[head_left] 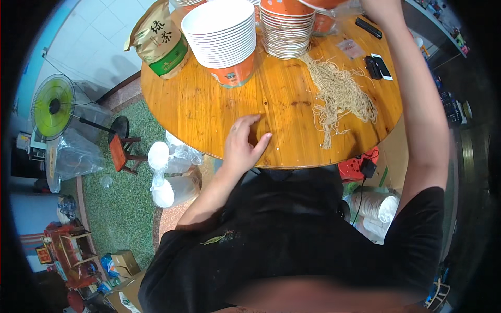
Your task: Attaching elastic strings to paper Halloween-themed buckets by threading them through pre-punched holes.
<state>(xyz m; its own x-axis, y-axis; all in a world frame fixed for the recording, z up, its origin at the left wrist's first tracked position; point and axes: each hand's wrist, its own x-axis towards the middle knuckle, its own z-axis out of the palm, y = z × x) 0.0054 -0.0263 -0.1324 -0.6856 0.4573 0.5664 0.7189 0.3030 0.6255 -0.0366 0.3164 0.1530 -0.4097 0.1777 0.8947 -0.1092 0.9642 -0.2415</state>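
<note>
My left hand (242, 143) rests flat on the round wooden table (209, 112) near its front edge, fingers apart, holding nothing. My right arm reaches far across the table. My right hand (377, 7) is cut off at the top edge, above an orange paper bowl (322, 4); its grip is hidden. A pile of pale dry noodles (342, 96) lies on the table right of centre. Two stacks of orange-and-white paper bowls stand at the back: a big stack (224, 39) and a narrower stack (287, 28).
A tan and green bag (162, 41) leans at the table's back left. Two phones (378, 67) and a dark remote (368, 27) lie at the right. A green fan (52, 107), a small stool (122, 151) and bagged lids (169, 177) stand on the floor at left.
</note>
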